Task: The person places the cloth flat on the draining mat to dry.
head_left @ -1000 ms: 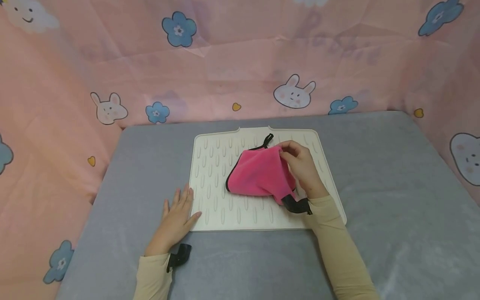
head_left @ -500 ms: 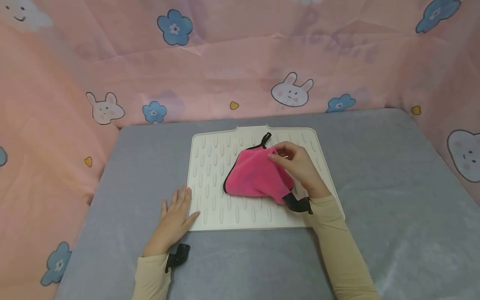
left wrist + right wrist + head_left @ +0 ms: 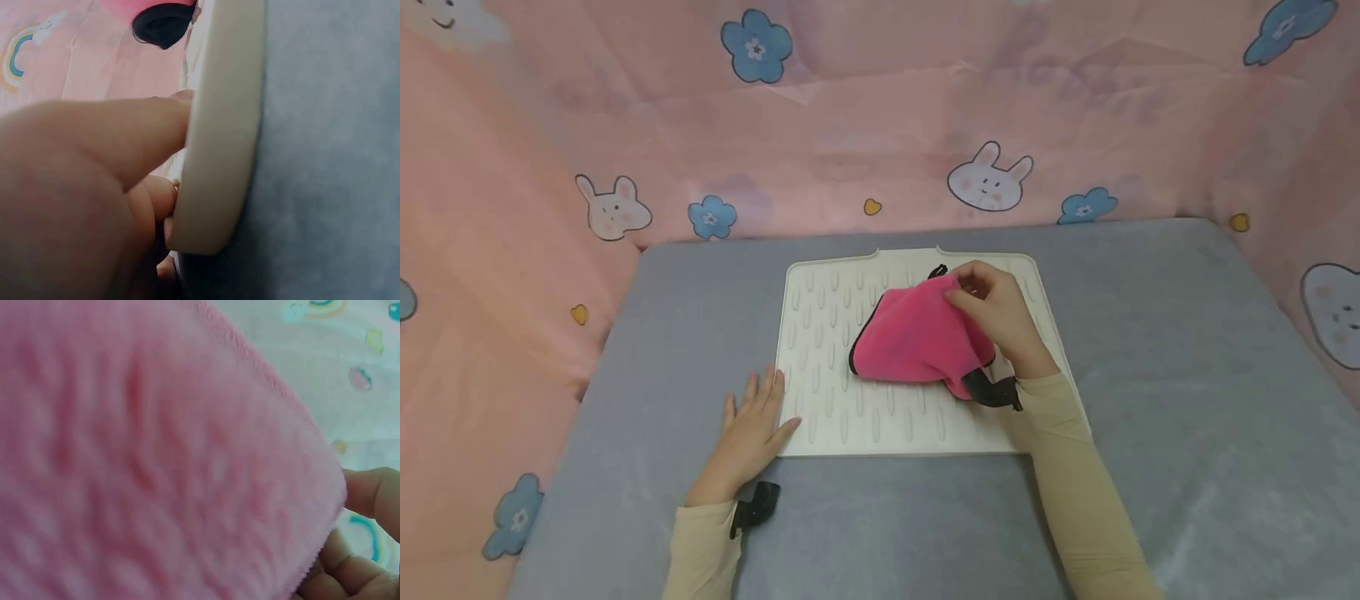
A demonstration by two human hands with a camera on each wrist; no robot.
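A pink plush cloth point(image 3: 910, 333) with black edging and a black hanging loop point(image 3: 937, 271) is bunched over a cream ribbed mat point(image 3: 820, 417). My right hand point(image 3: 1000, 312) pinches the cloth's upper right part between thumb and fingers, lifting it into a peak. In the right wrist view the fuzzy cloth point(image 3: 175, 462) fills most of the picture, with the thumb and curled fingers at its edge. My left hand point(image 3: 748, 442) lies with fingers spread at the mat's left front corner. The left wrist view shows its thumb point(image 3: 144, 128) against the mat's raised rim point(image 3: 219, 144).
The mat lies on a grey cloth-covered table point(image 3: 1187, 400). A pink printed curtain point(image 3: 850, 108) rises behind it and along both sides. Black wrist cameras sit on both sleeves, the right one point(image 3: 991, 389) overlapping the pink cloth in the head view.
My right hand has shifted its pinch on the cloth and raised it slightly away from me, so the peak covers more of the loop. The left hand stays at the mat's corner.
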